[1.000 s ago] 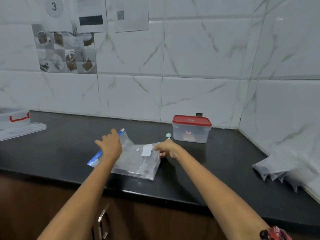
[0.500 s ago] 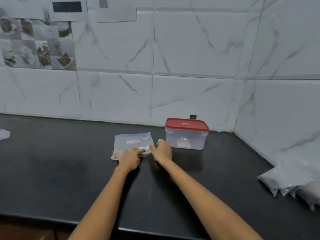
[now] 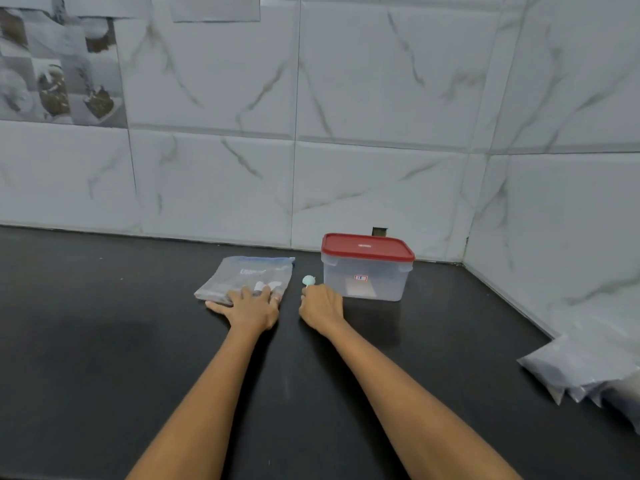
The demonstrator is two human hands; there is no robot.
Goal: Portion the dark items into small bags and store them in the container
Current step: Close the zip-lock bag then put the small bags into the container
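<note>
A clear zip bag (image 3: 247, 275) with dark contents and a blue seal strip lies flat on the black counter (image 3: 104, 341). My left hand (image 3: 247, 308) rests on its near edge with fingers spread flat. My right hand (image 3: 320, 306) is just to the right of the bag, its fingers curled round a small pale-green spoon (image 3: 308, 280) whose bowl sticks up above the knuckles. Right behind that hand stands a clear plastic container (image 3: 365, 273) with its red lid on.
Several filled small bags (image 3: 581, 372) lie piled at the right edge against the side wall. Tiled walls close off the back and right of the counter. A small dark socket (image 3: 379, 231) sits in the wall behind the container.
The bag now lies flat further back on the counter. My left hand flattened onto its near edge. My right hand moved off the bag toward the container, the spoon showing in its grip.
</note>
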